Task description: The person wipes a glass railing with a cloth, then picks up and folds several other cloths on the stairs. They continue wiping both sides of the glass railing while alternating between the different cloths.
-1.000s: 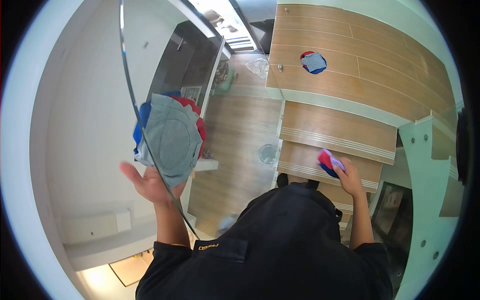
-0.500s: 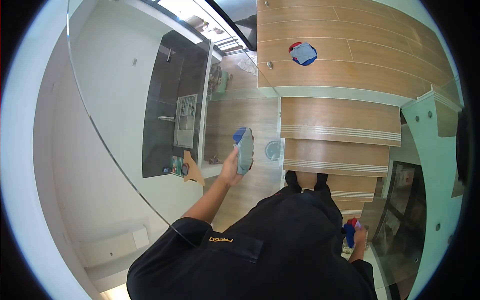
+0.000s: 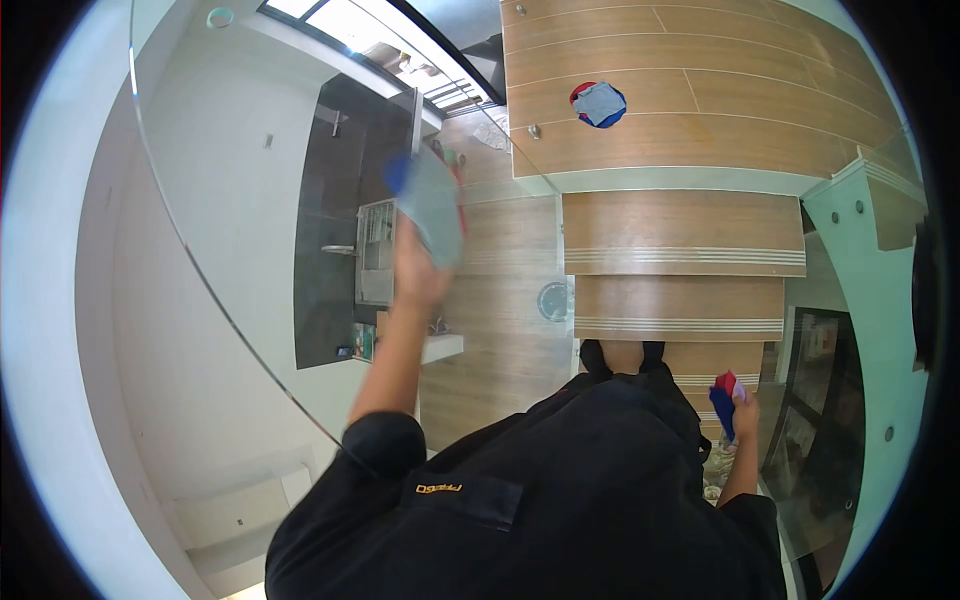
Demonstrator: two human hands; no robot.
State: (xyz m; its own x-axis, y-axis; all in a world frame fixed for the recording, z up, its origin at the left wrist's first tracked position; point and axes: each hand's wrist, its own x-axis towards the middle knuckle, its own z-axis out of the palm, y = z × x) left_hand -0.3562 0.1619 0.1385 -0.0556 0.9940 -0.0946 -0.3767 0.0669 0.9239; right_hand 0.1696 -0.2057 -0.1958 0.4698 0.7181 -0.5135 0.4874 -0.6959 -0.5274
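Left of the wooden stair flight [image 3: 683, 262], the left hand [image 3: 418, 272] and the grey cloth with blue and red edges [image 3: 430, 200] above it are blurred, so the grip is unclear. At the stairs' foot, the black shirt [image 3: 560, 480] hides much of the right hand [image 3: 745, 415], which clutches a half-seen red-and-blue cloth [image 3: 724, 403].

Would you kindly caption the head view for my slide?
Left hand holds a grey cloth up at the glass panel; right hand holds a red-blue cloth by the stairs.
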